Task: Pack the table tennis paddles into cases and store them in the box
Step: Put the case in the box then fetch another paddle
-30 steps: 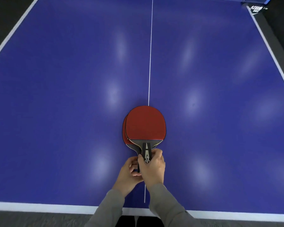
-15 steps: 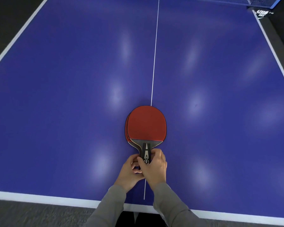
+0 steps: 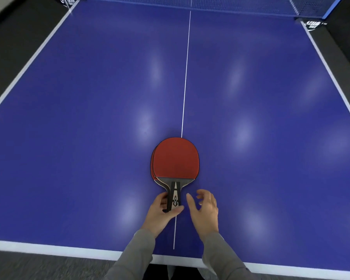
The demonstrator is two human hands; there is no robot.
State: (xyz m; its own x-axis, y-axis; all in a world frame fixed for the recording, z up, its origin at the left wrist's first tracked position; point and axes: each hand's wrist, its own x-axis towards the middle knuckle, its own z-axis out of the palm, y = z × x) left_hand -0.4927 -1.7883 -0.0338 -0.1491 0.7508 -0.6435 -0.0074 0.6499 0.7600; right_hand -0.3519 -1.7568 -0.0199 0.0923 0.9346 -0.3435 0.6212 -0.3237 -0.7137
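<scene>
Two red table tennis paddles (image 3: 175, 157) lie stacked on the blue table (image 3: 89, 118), heads pointing away from me, the lower one peeking out at the left. My left hand (image 3: 161, 213) grips their handles (image 3: 174, 197) from the left, thumb across the end. My right hand (image 3: 205, 209) hovers just right of the handles with fingers loosely spread, touching nothing. No case or box is in view.
The net (image 3: 240, 5) runs across the far end, with its posts at both corners. The white centre line (image 3: 185, 77) passes under the paddles. The table's near edge (image 3: 49, 249) is just in front of me, with dark floor beyond the sides.
My right hand has let go of the handles and moved right, fingers opening. My left hand still holds them. The view has tilted up, bringing the net into sight.
</scene>
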